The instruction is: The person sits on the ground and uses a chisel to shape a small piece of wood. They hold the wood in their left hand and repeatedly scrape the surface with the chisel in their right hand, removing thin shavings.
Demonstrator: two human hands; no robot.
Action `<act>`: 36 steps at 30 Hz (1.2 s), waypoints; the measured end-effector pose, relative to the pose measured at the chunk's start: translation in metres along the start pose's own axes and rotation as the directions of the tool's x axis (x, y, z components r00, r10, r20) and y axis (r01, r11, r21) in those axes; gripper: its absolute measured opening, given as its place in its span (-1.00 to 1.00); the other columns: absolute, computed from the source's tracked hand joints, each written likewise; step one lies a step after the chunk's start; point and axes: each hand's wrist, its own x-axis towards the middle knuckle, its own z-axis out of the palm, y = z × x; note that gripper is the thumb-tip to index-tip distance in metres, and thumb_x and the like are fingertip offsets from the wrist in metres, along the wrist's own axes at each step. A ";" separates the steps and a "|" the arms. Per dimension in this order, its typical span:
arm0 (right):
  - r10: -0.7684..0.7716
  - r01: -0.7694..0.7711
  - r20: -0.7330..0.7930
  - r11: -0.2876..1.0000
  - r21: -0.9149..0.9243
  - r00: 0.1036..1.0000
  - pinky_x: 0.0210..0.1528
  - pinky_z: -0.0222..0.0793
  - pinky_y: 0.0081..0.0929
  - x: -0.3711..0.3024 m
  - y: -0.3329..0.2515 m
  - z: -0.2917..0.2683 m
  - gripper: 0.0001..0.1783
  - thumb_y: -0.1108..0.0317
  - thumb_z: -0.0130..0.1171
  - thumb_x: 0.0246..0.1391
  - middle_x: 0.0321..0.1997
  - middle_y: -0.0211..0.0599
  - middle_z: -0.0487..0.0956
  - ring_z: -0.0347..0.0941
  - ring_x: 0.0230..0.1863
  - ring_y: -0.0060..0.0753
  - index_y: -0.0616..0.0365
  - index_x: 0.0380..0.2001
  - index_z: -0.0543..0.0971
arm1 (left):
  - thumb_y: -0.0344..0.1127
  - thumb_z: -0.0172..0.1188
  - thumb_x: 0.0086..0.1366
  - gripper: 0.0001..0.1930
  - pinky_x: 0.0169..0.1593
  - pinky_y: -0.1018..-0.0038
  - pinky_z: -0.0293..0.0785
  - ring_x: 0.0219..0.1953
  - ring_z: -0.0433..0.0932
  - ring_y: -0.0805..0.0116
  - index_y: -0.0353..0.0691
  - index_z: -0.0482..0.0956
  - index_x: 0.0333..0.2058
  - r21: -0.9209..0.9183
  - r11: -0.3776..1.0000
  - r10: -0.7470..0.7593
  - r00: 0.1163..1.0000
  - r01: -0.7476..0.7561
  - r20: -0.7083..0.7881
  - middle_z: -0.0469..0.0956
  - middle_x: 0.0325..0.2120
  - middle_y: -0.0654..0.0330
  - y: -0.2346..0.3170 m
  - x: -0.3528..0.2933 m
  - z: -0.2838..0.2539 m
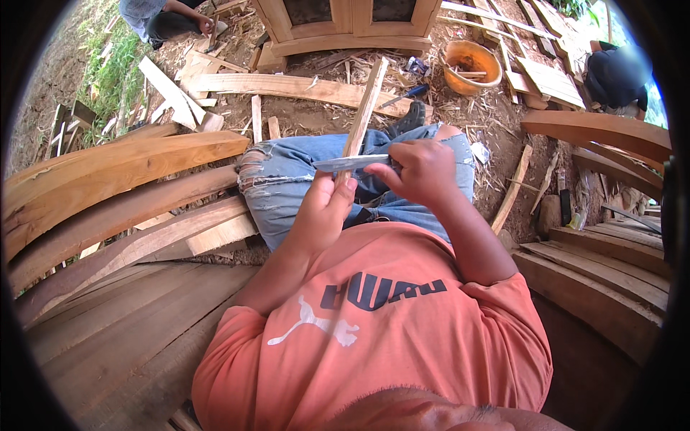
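Observation:
Between my knees a narrow wooden stick [364, 104] points up and away from me. My left hand [327, 208] grips its near end, thumb lying along the wood. A knife [352, 163] is held in my right hand [425, 171], its fingers wrapped round the handle, which they hide. The pale blade points left and lies across the stick, just beyond my left thumb. Whether its edge is biting into the wood I cannot tell. Both hands are over my lap, above torn blue jeans [277, 179].
Curved timbers [129, 161] lie at my left, with stacked boards [604, 269] at my right. Ahead stand a wooden cabinet [352, 36] and an orange bucket [471, 68]. Shavings and offcuts litter the ground. One person [162, 18] is at the far left, another [617, 75] at the far right.

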 end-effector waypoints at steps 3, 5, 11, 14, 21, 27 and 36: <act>0.357 -0.375 -0.194 0.925 -0.068 0.914 -0.46 0.42 -0.09 0.018 0.072 0.003 -0.42 -0.25 0.22 0.25 -0.63 -0.16 0.59 0.57 -0.55 0.00 0.05 -0.53 0.71 | -0.17 0.00 0.62 -0.70 -0.48 0.69 0.12 -0.53 0.20 0.73 -0.25 0.32 0.12 0.170 0.983 0.060 0.997 -0.067 0.046 0.30 -0.47 0.48 -0.001 -0.017 0.007; 0.673 -0.678 -0.124 0.688 -0.258 0.729 -0.27 0.52 -0.10 0.047 0.139 -0.034 -0.27 -0.42 -0.06 0.34 -0.48 -0.06 0.68 0.69 -0.34 0.05 -0.01 -0.20 0.79 | -0.18 0.02 0.61 -0.66 -0.44 0.71 0.13 -0.50 0.20 0.75 -0.24 0.30 0.19 0.285 0.945 0.123 0.982 -0.161 0.145 0.29 -0.45 0.49 -0.023 -0.031 0.004; 0.657 -0.656 -0.047 0.754 0.044 0.752 -0.31 0.45 -0.13 0.046 0.106 -0.056 -0.26 -0.38 -0.01 0.35 -0.54 -0.08 0.65 0.63 -0.42 -0.03 0.12 -0.23 0.77 | -0.18 0.02 0.61 -0.60 -0.48 0.69 0.17 -0.56 0.21 0.67 -0.22 0.24 0.26 -0.045 0.998 -0.053 0.998 0.054 0.014 0.30 -0.48 0.38 -0.004 -0.024 -0.013; 0.394 -0.399 0.107 0.916 0.032 0.913 -0.37 0.46 -0.07 0.018 0.032 -0.017 -0.42 -0.24 0.25 0.21 -0.62 -0.16 0.60 0.57 -0.52 0.02 0.07 -0.56 0.68 | -0.16 -0.02 0.63 -0.62 -0.50 0.68 0.16 -0.57 0.21 0.66 -0.23 0.24 0.25 -0.041 0.999 0.005 1.000 -0.005 -0.006 0.29 -0.50 0.37 0.002 -0.007 -0.012; 0.166 -0.168 0.038 0.984 0.055 0.985 -0.53 0.33 -0.06 -0.001 -0.001 0.007 -0.33 -0.29 0.24 0.17 -0.70 -0.19 0.49 0.49 -0.60 0.01 0.06 -0.71 0.52 | -0.21 -0.04 0.63 -0.65 -0.50 0.67 0.08 -0.57 0.16 0.69 -0.24 0.24 0.24 0.007 0.998 0.059 0.998 -0.059 -0.005 0.27 -0.51 0.42 0.003 0.002 0.000; 0.100 -0.102 -0.061 0.994 -0.030 0.993 -0.43 0.41 -0.06 0.025 0.026 -0.010 -0.36 -0.32 0.26 0.14 -0.66 -0.18 0.53 0.53 -0.56 0.03 0.05 -0.64 0.58 | -0.23 -0.02 0.62 -0.65 -0.49 0.67 0.07 -0.55 0.16 0.72 -0.26 0.25 0.23 0.164 0.982 0.105 0.993 -0.096 -0.049 0.28 -0.50 0.45 0.001 -0.003 0.000; 0.672 -0.698 -0.213 0.710 -0.086 0.710 -0.23 0.51 -0.18 0.068 0.187 -0.073 -0.15 -0.51 -0.18 0.31 -0.40 -0.07 0.71 0.67 -0.33 -0.07 0.03 -0.14 0.78 | -0.24 0.01 0.61 -0.69 -0.48 0.71 0.20 -0.54 0.24 0.69 -0.22 0.27 0.18 0.032 0.999 -0.026 0.993 0.030 -0.116 0.35 -0.48 0.35 -0.020 -0.037 -0.017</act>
